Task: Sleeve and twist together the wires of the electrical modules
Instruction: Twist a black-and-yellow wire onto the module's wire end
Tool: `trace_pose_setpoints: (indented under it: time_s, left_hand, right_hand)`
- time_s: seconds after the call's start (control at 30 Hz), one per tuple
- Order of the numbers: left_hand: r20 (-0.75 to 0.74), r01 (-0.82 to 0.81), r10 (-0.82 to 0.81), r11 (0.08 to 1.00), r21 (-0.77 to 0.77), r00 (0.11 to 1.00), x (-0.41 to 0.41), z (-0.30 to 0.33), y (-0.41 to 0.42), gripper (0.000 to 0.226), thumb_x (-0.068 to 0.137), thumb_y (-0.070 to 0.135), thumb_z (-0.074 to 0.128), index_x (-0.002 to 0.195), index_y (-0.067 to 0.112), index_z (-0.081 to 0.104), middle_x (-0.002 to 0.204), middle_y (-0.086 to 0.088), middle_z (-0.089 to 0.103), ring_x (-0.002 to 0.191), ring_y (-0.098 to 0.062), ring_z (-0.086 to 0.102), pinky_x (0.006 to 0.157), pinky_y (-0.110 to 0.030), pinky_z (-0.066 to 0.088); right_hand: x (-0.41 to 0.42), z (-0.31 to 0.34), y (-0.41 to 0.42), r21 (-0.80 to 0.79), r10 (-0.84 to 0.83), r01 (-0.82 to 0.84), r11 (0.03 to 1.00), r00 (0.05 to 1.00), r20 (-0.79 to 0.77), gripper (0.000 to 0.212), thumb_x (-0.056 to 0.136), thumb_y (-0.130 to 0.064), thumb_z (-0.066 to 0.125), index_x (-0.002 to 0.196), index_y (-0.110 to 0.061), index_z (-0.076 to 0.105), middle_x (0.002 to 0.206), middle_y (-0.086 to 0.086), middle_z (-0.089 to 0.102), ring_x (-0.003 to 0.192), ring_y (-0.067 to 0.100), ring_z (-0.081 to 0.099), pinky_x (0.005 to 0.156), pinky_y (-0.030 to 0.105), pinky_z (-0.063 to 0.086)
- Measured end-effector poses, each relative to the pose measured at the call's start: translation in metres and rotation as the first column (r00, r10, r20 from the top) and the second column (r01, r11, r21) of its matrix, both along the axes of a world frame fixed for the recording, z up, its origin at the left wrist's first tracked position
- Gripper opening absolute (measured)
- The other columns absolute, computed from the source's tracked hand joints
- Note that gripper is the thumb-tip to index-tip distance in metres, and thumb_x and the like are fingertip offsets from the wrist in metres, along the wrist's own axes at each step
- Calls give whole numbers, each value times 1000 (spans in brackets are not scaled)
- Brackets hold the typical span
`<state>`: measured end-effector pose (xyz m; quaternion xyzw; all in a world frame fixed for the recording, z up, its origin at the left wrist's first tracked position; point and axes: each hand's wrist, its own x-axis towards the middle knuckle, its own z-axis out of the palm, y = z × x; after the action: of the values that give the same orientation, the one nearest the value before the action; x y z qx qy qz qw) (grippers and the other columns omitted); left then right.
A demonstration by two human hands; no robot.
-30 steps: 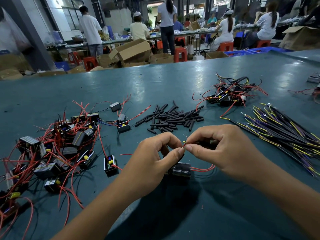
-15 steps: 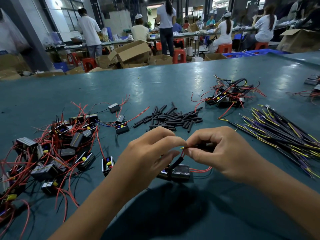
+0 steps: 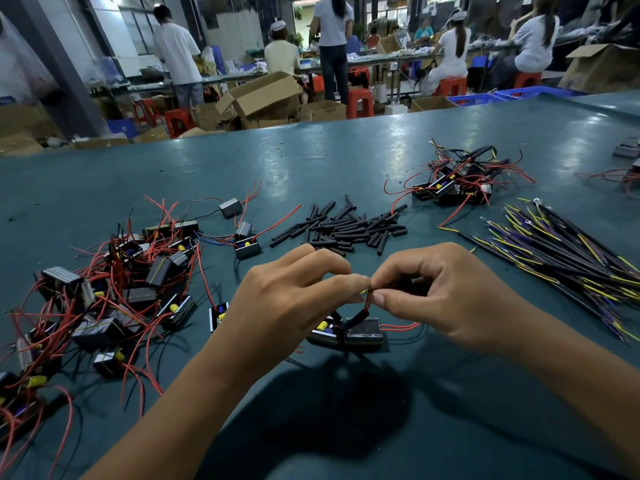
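Two hands — left hand (image 3: 287, 299) and right hand (image 3: 446, 292), each grip pinching the wire joint (image 3: 369, 293) — above two modules (image 3: 349, 332).

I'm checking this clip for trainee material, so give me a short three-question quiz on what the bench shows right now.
1. True or false: the left hand and the right hand both pinch the wires above the module lying on the table.
2. Where does the pile of black sleeves lie?
A. beyond the hands, mid-table
B. inside a cardboard box
C. under the left forearm
3. Fill in: the bundle of long wires at the right is mostly black with ____ and purple stripes.

Key: 1 true; 2 A; 3 yellow.
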<state>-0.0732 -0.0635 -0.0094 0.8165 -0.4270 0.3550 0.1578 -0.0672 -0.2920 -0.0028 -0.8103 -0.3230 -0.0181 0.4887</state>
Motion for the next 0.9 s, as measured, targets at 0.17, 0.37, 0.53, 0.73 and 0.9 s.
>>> trace_pose_setpoints:
  time_s: [0.17, 0.37, 0.53, 0.73, 0.9]
  left_hand:
    - [-5, 26, -26, 1000, -13, 1000, 1, -2, 0, 11, 99, 15, 65, 105, 14, 74, 94, -4, 66, 76, -26, 59, 56, -42, 48]
    - [2, 6, -6, 1000, -10, 1000, 0, 0, -5, 17, 104, 21, 58, 99, 11, 70, 92, -4, 64, 77, -24, 59, 56, -42, 49]
    - [-125, -25, 11, 994, -110, 992, -5, 2, -13, 17, 101, 21, 58, 93, 10, 69, 86, 1, 60, 70, -21, 57, 55, -42, 48]
    - [-395, -97, 16, 978, -187, 918, -12, 9, -16, 12, 98, 26, 58, 87, 27, 61, 79, 18, 48, 71, -8, 50, 60, -33, 43]
    - [-393, -201, 146, 974, -102, 908, -21, 21, -17, 13, 95, 32, 58, 82, 34, 60, 76, 19, 52, 72, -4, 51, 62, -28, 40]
  right_hand:
    - [0, 0, 1, 1, 18, -18, 1000, 1000, -7, 7, 84, -26, 69, 81, -22, 73, 59, -14, 58, 53, -1, 47, 55, 8, 35]
    - [-4, 3, 3, -16, -12, 14, 1000, 996, 91, 5, 83, -21, 70, 80, -22, 74, 67, -10, 64, 58, 2, 53, 57, 11, 38]
    - [-7, 5, 6, -20, -65, 70, 997, 978, 197, 5, 81, -20, 70, 81, -18, 75, 71, -10, 65, 63, 10, 57, 59, 15, 40]
    - [-11, 6, 10, -35, -106, 121, 992, 954, 280, 9, 82, -21, 69, 84, -16, 76, 74, -7, 68, 69, 12, 62, 63, 27, 46]
    - [-13, 7, 11, -25, -108, 120, 992, 951, 290, 7, 81, -19, 70, 82, -17, 76, 71, -10, 65, 66, 8, 58, 61, 14, 40]
